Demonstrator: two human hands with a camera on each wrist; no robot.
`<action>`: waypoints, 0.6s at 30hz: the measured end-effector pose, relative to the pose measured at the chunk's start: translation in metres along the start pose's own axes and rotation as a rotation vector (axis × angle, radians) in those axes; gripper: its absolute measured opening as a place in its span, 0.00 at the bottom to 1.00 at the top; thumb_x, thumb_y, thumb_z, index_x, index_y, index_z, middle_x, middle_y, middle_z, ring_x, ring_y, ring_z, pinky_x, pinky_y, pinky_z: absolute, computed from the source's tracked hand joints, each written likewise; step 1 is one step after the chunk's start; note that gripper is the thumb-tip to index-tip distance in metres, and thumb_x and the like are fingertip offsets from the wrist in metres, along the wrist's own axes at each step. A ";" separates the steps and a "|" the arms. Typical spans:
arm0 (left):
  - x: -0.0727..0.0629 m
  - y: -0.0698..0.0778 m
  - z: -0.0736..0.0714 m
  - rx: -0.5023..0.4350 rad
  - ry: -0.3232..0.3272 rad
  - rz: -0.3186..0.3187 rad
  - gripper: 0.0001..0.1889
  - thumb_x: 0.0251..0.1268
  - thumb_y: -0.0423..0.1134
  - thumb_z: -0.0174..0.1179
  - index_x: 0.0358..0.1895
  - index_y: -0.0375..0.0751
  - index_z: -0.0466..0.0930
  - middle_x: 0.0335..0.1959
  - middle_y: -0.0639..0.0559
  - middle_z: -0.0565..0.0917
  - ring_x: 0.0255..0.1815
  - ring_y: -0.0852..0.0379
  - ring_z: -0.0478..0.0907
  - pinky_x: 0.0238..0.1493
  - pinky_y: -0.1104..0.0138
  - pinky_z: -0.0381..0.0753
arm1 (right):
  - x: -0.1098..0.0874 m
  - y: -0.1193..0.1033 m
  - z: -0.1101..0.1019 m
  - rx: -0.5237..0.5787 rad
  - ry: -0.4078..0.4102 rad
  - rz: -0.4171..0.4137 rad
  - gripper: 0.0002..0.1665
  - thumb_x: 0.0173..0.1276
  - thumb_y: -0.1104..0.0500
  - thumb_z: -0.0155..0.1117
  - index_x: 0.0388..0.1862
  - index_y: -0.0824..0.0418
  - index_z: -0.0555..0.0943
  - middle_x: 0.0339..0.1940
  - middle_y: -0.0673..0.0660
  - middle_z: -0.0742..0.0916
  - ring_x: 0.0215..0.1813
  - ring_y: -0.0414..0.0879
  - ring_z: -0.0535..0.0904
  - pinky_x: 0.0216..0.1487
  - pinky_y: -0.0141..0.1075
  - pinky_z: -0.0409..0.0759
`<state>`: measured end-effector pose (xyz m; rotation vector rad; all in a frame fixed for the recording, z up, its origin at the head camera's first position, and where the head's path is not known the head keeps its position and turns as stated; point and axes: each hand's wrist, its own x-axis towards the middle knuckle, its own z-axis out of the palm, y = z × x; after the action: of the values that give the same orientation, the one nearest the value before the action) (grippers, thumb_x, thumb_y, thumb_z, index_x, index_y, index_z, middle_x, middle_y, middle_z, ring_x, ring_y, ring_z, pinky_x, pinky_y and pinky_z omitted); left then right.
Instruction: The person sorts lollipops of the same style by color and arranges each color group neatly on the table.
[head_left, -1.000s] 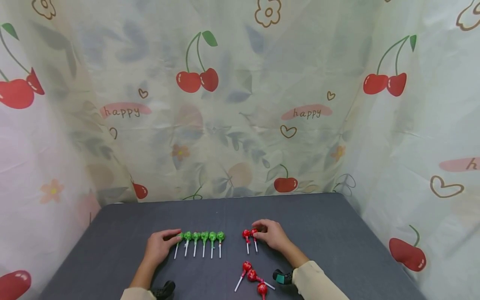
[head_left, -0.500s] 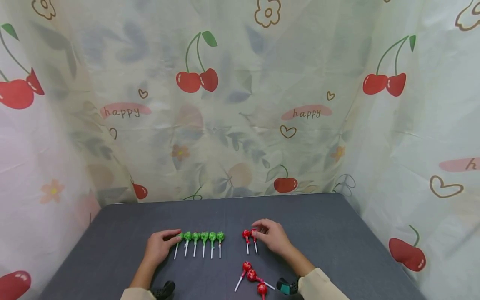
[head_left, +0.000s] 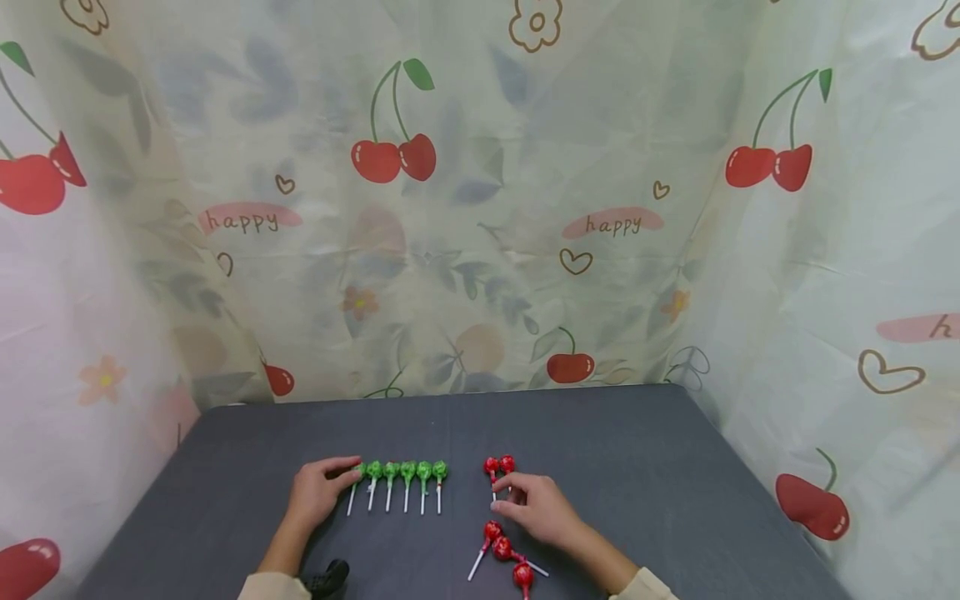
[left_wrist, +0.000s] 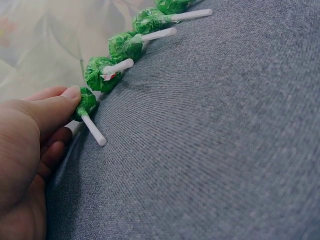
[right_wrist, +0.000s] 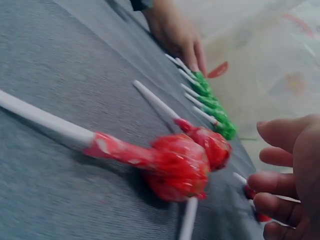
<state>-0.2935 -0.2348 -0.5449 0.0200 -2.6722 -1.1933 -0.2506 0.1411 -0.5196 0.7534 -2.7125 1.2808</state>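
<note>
Several green-wrapped lollipops (head_left: 408, 472) lie in a row, sticks toward me. My left hand (head_left: 311, 496) is at the row's left end, thumb and fingers pinching the head of the outermost green lollipop (left_wrist: 86, 103). Two red lollipops (head_left: 491, 466) lie side by side to the right of the row. My right hand (head_left: 537, 505) hovers just in front of that pair, partly covering their sticks. In the right wrist view its fingers (right_wrist: 275, 181) are loosely bent and hold nothing. Nearer to me, a loose cluster of three red lollipops (head_left: 502, 547) lies at mixed angles.
All of it lies on a dark grey cloth-covered table (head_left: 615, 450). A patterned curtain (head_left: 465, 208) with cherries encloses the back and both sides. A black wrist strap (head_left: 327, 579) shows by the left sleeve.
My right hand has let go of the right lollipop of the red pair and come back toward me, nearer the loose red cluster. My left hand stays at the green lollipop.
</note>
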 end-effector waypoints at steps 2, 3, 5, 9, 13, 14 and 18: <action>0.000 0.000 0.000 -0.001 0.000 -0.001 0.15 0.58 0.39 0.70 0.48 0.42 0.88 0.46 0.44 0.86 0.53 0.41 0.79 0.56 0.46 0.74 | -0.003 -0.002 0.003 -0.002 -0.024 0.001 0.15 0.62 0.51 0.71 0.44 0.58 0.85 0.19 0.42 0.77 0.20 0.34 0.70 0.21 0.28 0.69; 0.000 0.000 0.000 -0.002 0.001 -0.001 0.15 0.58 0.39 0.70 0.48 0.42 0.88 0.46 0.44 0.86 0.53 0.41 0.79 0.55 0.46 0.74 | -0.004 -0.003 0.004 -0.009 -0.035 0.002 0.16 0.62 0.50 0.71 0.44 0.58 0.85 0.18 0.42 0.77 0.20 0.34 0.69 0.21 0.28 0.69; 0.001 -0.001 0.001 0.000 0.004 -0.002 0.14 0.58 0.39 0.70 0.48 0.42 0.88 0.46 0.44 0.86 0.52 0.41 0.79 0.55 0.47 0.74 | -0.006 -0.005 0.007 -0.026 -0.053 0.004 0.16 0.62 0.49 0.71 0.43 0.57 0.84 0.17 0.41 0.77 0.19 0.33 0.69 0.21 0.28 0.68; 0.001 -0.002 0.003 0.004 0.016 -0.006 0.14 0.58 0.39 0.70 0.48 0.42 0.88 0.45 0.44 0.86 0.52 0.41 0.80 0.55 0.47 0.74 | -0.008 -0.008 0.013 -0.065 -0.082 0.034 0.14 0.61 0.48 0.71 0.41 0.54 0.85 0.16 0.40 0.77 0.19 0.33 0.71 0.21 0.28 0.68; 0.002 -0.004 0.003 0.003 0.022 -0.005 0.14 0.57 0.39 0.70 0.48 0.42 0.88 0.46 0.44 0.86 0.53 0.41 0.79 0.55 0.46 0.74 | -0.009 -0.011 0.017 -0.059 -0.102 0.071 0.12 0.60 0.48 0.71 0.37 0.53 0.85 0.15 0.41 0.77 0.18 0.33 0.71 0.21 0.29 0.69; 0.002 -0.004 0.003 0.001 0.022 -0.005 0.14 0.57 0.38 0.70 0.48 0.42 0.88 0.46 0.44 0.86 0.53 0.41 0.79 0.55 0.46 0.74 | -0.010 -0.012 0.018 -0.054 -0.105 0.078 0.11 0.59 0.49 0.71 0.36 0.53 0.84 0.14 0.41 0.77 0.18 0.34 0.71 0.20 0.29 0.69; 0.002 -0.003 0.003 -0.003 0.017 -0.007 0.14 0.58 0.38 0.70 0.48 0.42 0.88 0.46 0.44 0.86 0.53 0.41 0.79 0.56 0.46 0.73 | -0.010 -0.014 0.019 -0.045 -0.111 0.100 0.09 0.58 0.50 0.72 0.33 0.52 0.84 0.13 0.41 0.77 0.16 0.34 0.71 0.18 0.29 0.68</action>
<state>-0.2965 -0.2353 -0.5483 0.0393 -2.6586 -1.1937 -0.2321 0.1236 -0.5247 0.7138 -2.8902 1.2274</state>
